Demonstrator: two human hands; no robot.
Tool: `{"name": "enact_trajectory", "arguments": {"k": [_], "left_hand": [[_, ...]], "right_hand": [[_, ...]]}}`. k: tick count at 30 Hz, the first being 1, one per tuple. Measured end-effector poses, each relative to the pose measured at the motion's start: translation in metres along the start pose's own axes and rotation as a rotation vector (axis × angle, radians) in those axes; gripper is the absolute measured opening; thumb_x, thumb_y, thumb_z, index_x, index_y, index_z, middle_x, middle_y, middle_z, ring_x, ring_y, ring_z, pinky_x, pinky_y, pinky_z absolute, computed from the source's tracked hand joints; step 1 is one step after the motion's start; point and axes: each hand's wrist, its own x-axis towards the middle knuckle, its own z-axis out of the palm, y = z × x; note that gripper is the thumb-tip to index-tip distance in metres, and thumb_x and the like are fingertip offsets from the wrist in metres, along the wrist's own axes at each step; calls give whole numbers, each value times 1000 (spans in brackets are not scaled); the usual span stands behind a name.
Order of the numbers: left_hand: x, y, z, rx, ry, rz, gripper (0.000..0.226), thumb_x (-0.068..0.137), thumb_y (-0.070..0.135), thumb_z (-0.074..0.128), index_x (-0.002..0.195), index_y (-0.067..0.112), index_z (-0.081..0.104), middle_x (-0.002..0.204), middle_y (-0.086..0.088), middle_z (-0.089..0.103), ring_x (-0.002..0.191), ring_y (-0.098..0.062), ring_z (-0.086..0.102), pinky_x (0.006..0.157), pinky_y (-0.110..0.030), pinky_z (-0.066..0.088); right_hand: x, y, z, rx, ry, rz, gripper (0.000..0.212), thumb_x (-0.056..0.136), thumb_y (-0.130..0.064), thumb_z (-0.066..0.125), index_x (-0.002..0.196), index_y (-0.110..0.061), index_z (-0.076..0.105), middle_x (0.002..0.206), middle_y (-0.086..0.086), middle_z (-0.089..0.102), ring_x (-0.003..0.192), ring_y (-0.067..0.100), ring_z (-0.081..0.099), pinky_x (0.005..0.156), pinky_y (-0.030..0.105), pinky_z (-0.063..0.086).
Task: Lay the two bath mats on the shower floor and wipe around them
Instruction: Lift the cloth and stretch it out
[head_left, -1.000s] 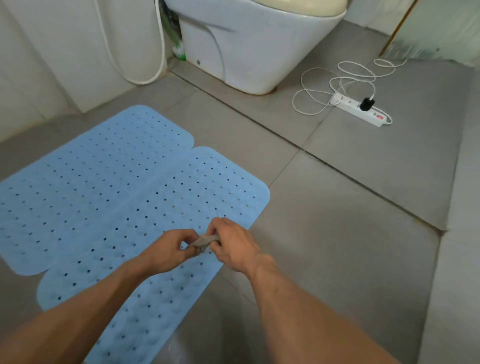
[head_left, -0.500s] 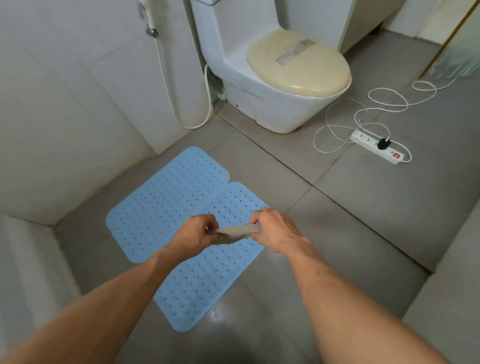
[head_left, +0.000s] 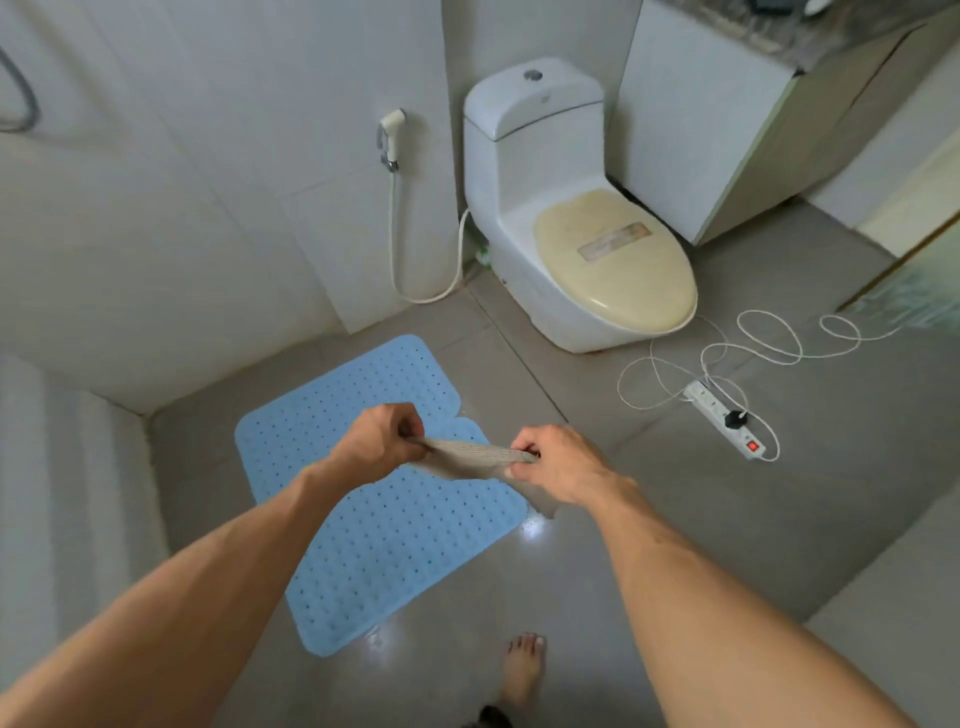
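Two light blue perforated bath mats lie flat side by side on the grey tiled floor: the far mat (head_left: 332, 405) near the wall and the near mat (head_left: 395, 551) beside it, edges touching. A beige-grey cloth (head_left: 470, 460) is stretched between my hands, in the air above the mats. My left hand (head_left: 382, 439) pinches its left end and my right hand (head_left: 558, 465) grips its right end, where a corner hangs down.
A white toilet (head_left: 561, 218) with a yellowed lid stands at the back, a bidet sprayer and hose (head_left: 392, 140) on the wall to its left. A power strip (head_left: 724, 418) with looped white cord lies on the floor to the right. My bare foot (head_left: 524, 670) is below.
The view has risen and pulled back from the floor, so the mats look smaller. My hands have drawn apart, stretching the cloth wider between them.
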Motion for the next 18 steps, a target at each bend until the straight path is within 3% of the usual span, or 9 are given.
{"name": "enact_trajectory", "arguments": {"k": [5,9,11,14,18], "left_hand": [[23,56,-54,-28,-31,7,23,70,17,81,77,20,60,75,5,59,67,-12,53,57,-22,42],[41,97,-101,-115,-57,24,17,73,28,83,85,22,72,84,2,71,72,-8,60,63,-17,45],[47,113,-118,-151,-1,42,18,76,30,81,89,18,76,84,1,73,74,-8,62,65,-16,46],[57,132,-138,-199,115,19,14,79,29,79,87,19,74,83,-1,73,76,-14,64,71,-29,52],[58,156,-168,-163,227,-52,14,82,31,74,90,20,71,85,0,71,78,-18,66,65,-24,50]], "right_hand": [[15,-16,-87,12,-31,-38,16,80,-42,74,93,-33,68,88,-13,69,83,9,64,75,30,51],[30,-34,-155,37,-11,-40,16,72,-36,72,87,-31,69,80,-12,71,80,11,67,75,31,55],[37,-46,-189,25,-22,-67,20,71,-33,73,90,-30,70,81,-11,71,80,12,67,70,26,52],[52,-62,-233,38,-30,-133,23,72,-35,78,93,-28,72,82,-11,70,78,9,65,66,21,46],[77,-87,-278,35,-53,-279,24,76,-47,78,89,-27,74,87,-8,72,84,8,66,72,23,49]]}}
